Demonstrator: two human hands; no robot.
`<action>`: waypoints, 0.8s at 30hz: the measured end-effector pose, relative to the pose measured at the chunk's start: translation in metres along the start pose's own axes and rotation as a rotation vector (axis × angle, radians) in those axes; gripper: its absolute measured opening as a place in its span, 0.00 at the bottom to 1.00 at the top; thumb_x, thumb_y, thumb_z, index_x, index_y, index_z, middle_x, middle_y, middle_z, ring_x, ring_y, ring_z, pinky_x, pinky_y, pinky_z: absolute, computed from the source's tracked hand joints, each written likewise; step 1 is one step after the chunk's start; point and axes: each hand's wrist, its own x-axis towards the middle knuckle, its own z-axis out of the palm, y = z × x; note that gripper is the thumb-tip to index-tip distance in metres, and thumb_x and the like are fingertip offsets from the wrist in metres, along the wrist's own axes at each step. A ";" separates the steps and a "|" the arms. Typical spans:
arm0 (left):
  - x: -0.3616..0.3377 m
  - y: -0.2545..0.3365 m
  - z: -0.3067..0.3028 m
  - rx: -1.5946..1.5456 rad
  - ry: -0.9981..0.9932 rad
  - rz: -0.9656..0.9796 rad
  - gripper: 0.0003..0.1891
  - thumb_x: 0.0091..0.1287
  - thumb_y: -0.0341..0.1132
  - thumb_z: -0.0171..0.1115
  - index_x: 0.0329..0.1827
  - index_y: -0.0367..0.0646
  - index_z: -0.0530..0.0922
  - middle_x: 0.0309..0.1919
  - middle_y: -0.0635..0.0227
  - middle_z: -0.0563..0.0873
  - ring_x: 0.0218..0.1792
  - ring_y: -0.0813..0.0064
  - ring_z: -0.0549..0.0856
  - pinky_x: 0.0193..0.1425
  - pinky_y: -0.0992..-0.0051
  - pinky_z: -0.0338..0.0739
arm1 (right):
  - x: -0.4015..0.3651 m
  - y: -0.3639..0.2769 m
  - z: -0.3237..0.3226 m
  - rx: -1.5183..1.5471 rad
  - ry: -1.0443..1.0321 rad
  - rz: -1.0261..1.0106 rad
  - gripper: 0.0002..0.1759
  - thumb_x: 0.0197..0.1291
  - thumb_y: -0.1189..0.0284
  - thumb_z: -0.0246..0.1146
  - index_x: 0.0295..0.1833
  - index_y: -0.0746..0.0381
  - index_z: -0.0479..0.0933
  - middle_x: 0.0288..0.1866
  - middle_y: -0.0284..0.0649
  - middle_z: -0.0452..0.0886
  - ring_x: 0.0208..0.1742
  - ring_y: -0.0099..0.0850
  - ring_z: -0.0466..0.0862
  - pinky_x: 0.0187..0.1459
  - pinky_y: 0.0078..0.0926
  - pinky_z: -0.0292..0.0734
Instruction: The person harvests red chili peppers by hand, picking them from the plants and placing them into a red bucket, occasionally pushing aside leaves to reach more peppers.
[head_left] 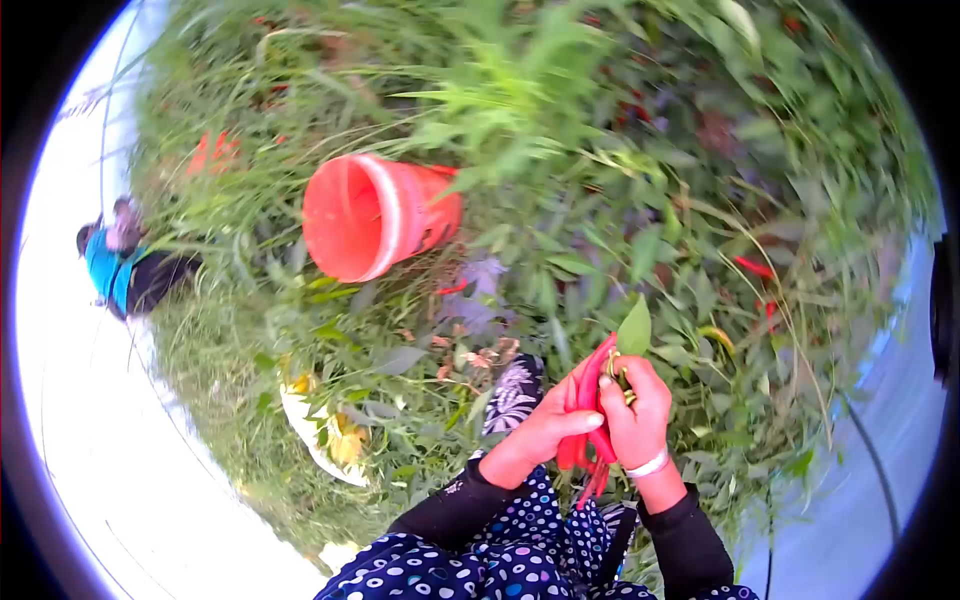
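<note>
My left hand (550, 422) is closed around several long red chili peppers (601, 440), whose tips hang below the palm. Right against it, my right hand (638, 408) is closed at the upper end of the bunch. Green stems show between its fingers, and a green leaf (634, 328) sticks up above them. Exactly which peppers each hand grips is partly hidden by the fingers. A white band (649, 464) circles my right wrist.
A red bucket (425, 212) lies tipped among the plants, its mouth facing left. More red peppers (754, 267) hang in the foliage at right. A pale rounded object (312, 430) with yellow patches sits at lower left. Another person (122, 262) is at far left.
</note>
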 end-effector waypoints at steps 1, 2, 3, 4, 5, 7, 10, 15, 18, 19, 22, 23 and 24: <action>-0.007 0.008 -0.012 0.017 0.040 -0.003 0.48 0.49 0.38 0.69 0.72 0.43 0.49 0.61 0.70 0.67 0.61 0.77 0.68 0.64 0.74 0.62 | 0.008 -0.012 0.016 -0.034 0.018 -0.098 0.09 0.52 0.76 0.59 0.39 0.69 0.74 0.38 0.44 0.78 0.39 0.35 0.79 0.45 0.27 0.72; -0.012 0.023 -0.015 -0.046 0.050 0.023 0.47 0.49 0.36 0.69 0.71 0.43 0.50 0.60 0.70 0.68 0.60 0.76 0.69 0.64 0.73 0.63 | 0.015 -0.023 0.031 -0.067 0.040 -0.197 0.11 0.52 0.75 0.60 0.41 0.69 0.73 0.38 0.45 0.78 0.40 0.37 0.78 0.46 0.28 0.72; -0.016 0.037 -0.023 -0.109 0.057 0.046 0.47 0.48 0.35 0.69 0.71 0.43 0.51 0.59 0.70 0.69 0.59 0.75 0.70 0.64 0.73 0.63 | 0.023 -0.031 0.049 -0.075 0.011 -0.211 0.11 0.52 0.75 0.60 0.41 0.69 0.73 0.38 0.45 0.78 0.40 0.37 0.78 0.46 0.28 0.72; -0.022 0.046 -0.031 -0.125 0.067 0.070 0.47 0.48 0.35 0.69 0.71 0.43 0.51 0.59 0.70 0.69 0.59 0.75 0.70 0.64 0.73 0.63 | 0.030 -0.040 0.065 -0.057 -0.001 -0.201 0.12 0.52 0.76 0.59 0.43 0.68 0.73 0.38 0.43 0.77 0.40 0.31 0.77 0.44 0.26 0.72; -0.027 0.052 -0.042 -0.164 0.106 0.047 0.45 0.48 0.34 0.69 0.70 0.43 0.53 0.58 0.69 0.71 0.58 0.74 0.72 0.64 0.72 0.65 | 0.037 -0.048 0.079 -0.040 -0.007 -0.190 0.13 0.53 0.77 0.58 0.45 0.68 0.72 0.37 0.40 0.77 0.39 0.25 0.76 0.43 0.23 0.71; -0.029 0.066 -0.062 -0.288 0.182 0.134 0.37 0.51 0.31 0.65 0.66 0.42 0.59 0.52 0.64 0.75 0.52 0.71 0.77 0.57 0.71 0.73 | 0.055 -0.064 0.114 -0.107 -0.045 -0.232 0.19 0.50 0.73 0.62 0.49 0.69 0.72 0.42 0.45 0.77 0.40 0.33 0.78 0.46 0.27 0.72; -0.031 0.076 -0.114 -0.429 0.466 0.173 0.26 0.57 0.32 0.58 0.60 0.38 0.64 0.48 0.61 0.77 0.46 0.69 0.80 0.50 0.68 0.78 | 0.086 -0.067 0.170 -0.409 -0.139 -0.493 0.34 0.43 0.60 0.67 0.54 0.69 0.68 0.48 0.53 0.74 0.52 0.49 0.72 0.54 0.43 0.65; -0.042 0.164 -0.170 -0.235 0.585 0.499 0.19 0.65 0.46 0.49 0.50 0.41 0.71 0.40 0.64 0.80 0.41 0.70 0.79 0.50 0.71 0.74 | 0.101 -0.107 0.208 -0.314 -0.180 -0.451 0.40 0.44 0.61 0.65 0.62 0.67 0.60 0.58 0.54 0.68 0.60 0.51 0.67 0.61 0.45 0.61; -0.045 0.210 -0.257 -0.200 0.594 0.608 0.25 0.65 0.49 0.50 0.56 0.38 0.69 0.48 0.59 0.79 0.49 0.62 0.78 0.55 0.66 0.72 | 0.095 -0.082 0.190 -0.302 -0.222 -0.385 0.34 0.47 0.66 0.63 0.60 0.67 0.63 0.57 0.54 0.69 0.60 0.51 0.68 0.61 0.43 0.62; -0.043 0.222 -0.283 -0.290 0.635 0.661 0.27 0.64 0.51 0.51 0.58 0.38 0.68 0.51 0.56 0.78 0.53 0.56 0.76 0.57 0.61 0.70 | 0.091 -0.069 0.179 -0.315 -0.245 -0.345 0.32 0.47 0.68 0.63 0.59 0.66 0.64 0.57 0.54 0.69 0.60 0.51 0.68 0.61 0.42 0.63; -0.039 0.242 -0.325 -0.510 0.836 0.539 0.41 0.56 0.54 0.62 0.67 0.43 0.55 0.65 0.50 0.60 0.61 0.45 0.67 0.62 0.49 0.63 | 0.075 -0.021 0.138 -0.403 -0.162 -0.236 0.28 0.47 0.70 0.62 0.56 0.65 0.67 0.54 0.53 0.72 0.58 0.49 0.70 0.60 0.38 0.65; -0.036 0.242 -0.330 -0.553 1.021 0.524 0.46 0.54 0.55 0.64 0.69 0.43 0.49 0.68 0.48 0.52 0.63 0.41 0.63 0.64 0.47 0.60 | 0.071 -0.007 0.121 -0.419 -0.165 -0.213 0.27 0.46 0.71 0.62 0.55 0.65 0.68 0.54 0.52 0.73 0.57 0.48 0.71 0.59 0.38 0.65; -0.036 0.233 -0.324 -0.268 1.004 0.512 0.47 0.54 0.54 0.64 0.69 0.44 0.45 0.68 0.47 0.50 0.60 0.39 0.65 0.62 0.48 0.62 | 0.067 0.006 0.101 -0.418 -0.139 -0.218 0.25 0.47 0.71 0.62 0.53 0.65 0.70 0.53 0.50 0.74 0.56 0.46 0.73 0.58 0.37 0.67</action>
